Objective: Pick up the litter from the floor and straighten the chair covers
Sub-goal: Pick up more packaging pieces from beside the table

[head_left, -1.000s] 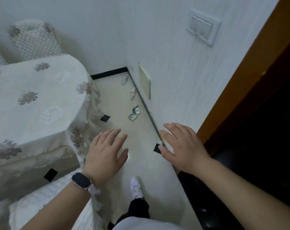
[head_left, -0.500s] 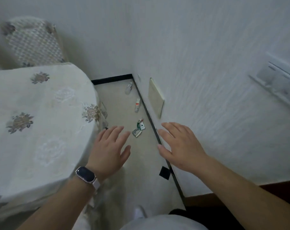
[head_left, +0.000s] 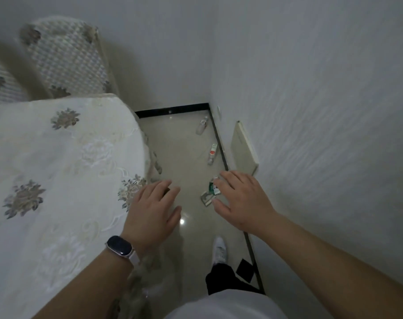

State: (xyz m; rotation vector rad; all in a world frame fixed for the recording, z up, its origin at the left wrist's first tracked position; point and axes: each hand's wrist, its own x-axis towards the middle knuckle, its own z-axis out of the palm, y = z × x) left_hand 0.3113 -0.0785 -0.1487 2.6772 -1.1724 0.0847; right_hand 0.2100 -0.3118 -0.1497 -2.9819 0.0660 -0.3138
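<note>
My left hand and right hand hover with fingers spread, holding nothing; litter lies along the floor's right edge, chair cover looks untouched, so I judge everything remains

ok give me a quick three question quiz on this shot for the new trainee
1. True or false: the right hand already grips the green packet.
2. Which piece of litter lies nearest the far corner of the floor? A: the green packet. B: the clear bottle. C: a crushed can.
3. Which wrist wears the watch?

Key: 1 false, its fingers are spread straight and hold nothing. 2 B. 3 the left.
</note>
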